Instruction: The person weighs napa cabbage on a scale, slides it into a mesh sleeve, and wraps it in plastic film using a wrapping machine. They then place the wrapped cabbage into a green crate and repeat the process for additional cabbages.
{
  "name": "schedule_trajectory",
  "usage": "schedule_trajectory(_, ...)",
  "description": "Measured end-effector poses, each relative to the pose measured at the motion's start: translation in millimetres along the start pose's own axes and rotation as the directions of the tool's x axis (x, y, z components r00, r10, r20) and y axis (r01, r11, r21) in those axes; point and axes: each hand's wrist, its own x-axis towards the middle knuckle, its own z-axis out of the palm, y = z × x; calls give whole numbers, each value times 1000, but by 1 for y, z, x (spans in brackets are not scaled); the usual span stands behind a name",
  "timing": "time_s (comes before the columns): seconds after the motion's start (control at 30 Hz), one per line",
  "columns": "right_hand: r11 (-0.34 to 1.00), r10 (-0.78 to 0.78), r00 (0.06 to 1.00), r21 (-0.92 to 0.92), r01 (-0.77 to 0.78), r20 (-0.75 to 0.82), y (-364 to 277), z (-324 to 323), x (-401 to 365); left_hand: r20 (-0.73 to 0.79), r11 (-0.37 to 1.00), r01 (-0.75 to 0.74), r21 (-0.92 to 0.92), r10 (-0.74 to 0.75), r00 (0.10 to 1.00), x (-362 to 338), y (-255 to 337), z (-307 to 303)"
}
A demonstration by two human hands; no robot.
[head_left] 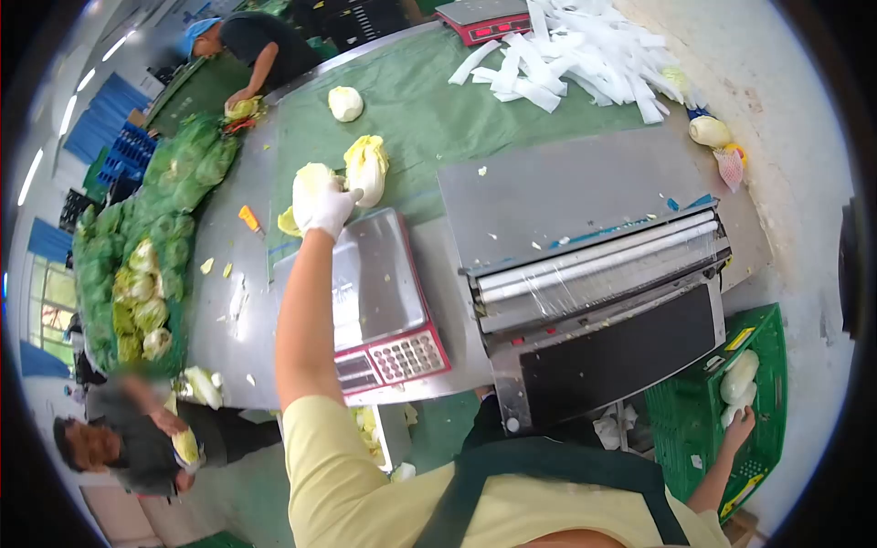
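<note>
My left hand [327,212], in a white glove, reaches over the table beyond the scale. Its fingers are closed around a pale napa cabbage [311,185]. Just right of that lies another yellow-topped napa cabbage [366,169], and a rounder white one [346,104] sits farther back. On the far right my right hand [738,413] is down inside a green crate [772,384], against a white napa cabbage [741,373]; its fingers seem curled on the cabbage but show only in part. Below my left hand stands a red-edged digital scale [370,283] with a bare metal plate.
A film-wrapping machine [598,265] stands right of the scale. White strips [575,59] are piled behind it, near a second scale [484,20]. Green net bags of cabbages [137,274] and an orange-handled knife [249,219] lie left. Two people [260,46] [137,434] handle cabbages.
</note>
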Motion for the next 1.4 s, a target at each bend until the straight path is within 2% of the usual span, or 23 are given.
schedule_trajectory(0.07, 991, -12, 1000, 131, 12, 1, -62, -47, -27, 44, 993, 66, 97, -70, 997, 60, -12, 27)
schedule_trajectory(0.1, 981, -20, 1000, 194, 20, 2, -81, -64, -37, 62, 997, 49, 64, -53, 997, 88, -23, 48)
schedule_trajectory(0.17, 995, -20, 999, 93, 24, -34, -80, -79, -59, 99, 1000, 25, 7, -25, 995, 130, -45, 89)
schedule_trajectory(0.2, 998, -2, 1000, 66, 4, -24, -81, -84, -70, 24, 996, 55, 73, -57, 998, 118, -35, 97)
schedule_trajectory(0.27, 999, 40, 998, -14, -39, 46, -82, -94, -88, -28, 991, 123, 59, -122, 992, 116, -30, 95)
schedule_trajectory(0.3, 999, -7, 999, -54, 9, 36, -81, -92, -96, -54, 985, 162, 52, -159, 986, 112, -29, 94)
schedule_trajectory(0.37, 994, -40, 998, -98, 46, 57, -84, -87, -105, 169, 960, 169, -222, -133, 977, 122, -46, 67)
schedule_trajectory(0.4, 993, -58, 996, -95, 64, 63, -91, -87, -108, 396, 728, 336, -597, -97, 913, 95, -42, 36)
schedule_trajectory(0.5, 992, -109, 992, -54, 113, 67, -121, -82, -98, 326, 287, 256, -923, 229, 917, 67, -56, 5)
schedule_trajectory(0.57, 989, -145, 988, -7, 146, 60, -145, -78, -79, 317, 296, 234, -926, 271, 909, 34, -69, -26)
schedule_trajectory(0.67, 956, -233, 972, 193, 223, 31, -189, -64, -43, 296, 335, 189, -923, 303, 906, -35, -83, -72)
schedule_trajectory(0.7, 945, -278, 960, 183, 270, 24, -214, -64, -34, 285, 349, 167, -922, 320, 904, -57, -81, -83)
schedule_trajectory(0.83, 899, -385, 923, 233, 370, 21, -322, -65, -27, 188, 532, -15, -847, 325, 927, -99, -82, -100)
schedule_trajectory(0.87, 887, -404, 914, 259, 382, 37, -342, -66, -26, 179, 584, -13, -812, 270, 946, -86, -88, -90)
schedule_trajectory(0.97, 840, -459, 888, 326, 433, 4, -393, -73, -34, 305, 235, 239, -942, 300, 904, -51, -79, -66)
schedule_trajectory(1.07, 825, -473, 880, 336, 455, -30, -442, -104, -57, 147, 81, 125, -989, 390, 909, -66, -49, -60)
schedule_trajectory(1.13, 732, -553, 827, 417, 539, -97, -491, -124, -78, 139, 2, 153, -988, 421, 896, -81, -34, -58)
schedule_trajectory(1.17, 689, -535, 842, 537, 486, -76, -528, -130, -93, 141, -35, 173, -984, 431, 891, -89, -29, -55)
schedule_trajectory(1.23, 519, -702, 705, 605, 604, -103, -597, -137, -116, 162, -92, 223, -970, 438, 884, -99, -18, -48)
schedule_trajectory(1.27, 402, -802, 590, 650, 645, -90, -636, -146, -132, 179, -118, 255, -960, 443, 879, -105, -13, -45)
schedule_trajectory(1.3, 318, -851, 522, 736, 598, -57, -668, -145, -146, 195, -144, 285, -948, 445, 874, -111, -8, -43)
schedule_trajectory(1.37, -21, -964, 166, 685, 729, -207, -723, -138, -161, 197, -138, 287, -948, 456, 868, -125, 1, -44)
schedule_trajectory(1.4, -135, -951, 105, 693, 708, -292, -752, -136, -173, 206, -132, 295, -946, 459, 864, -132, 5, -47)
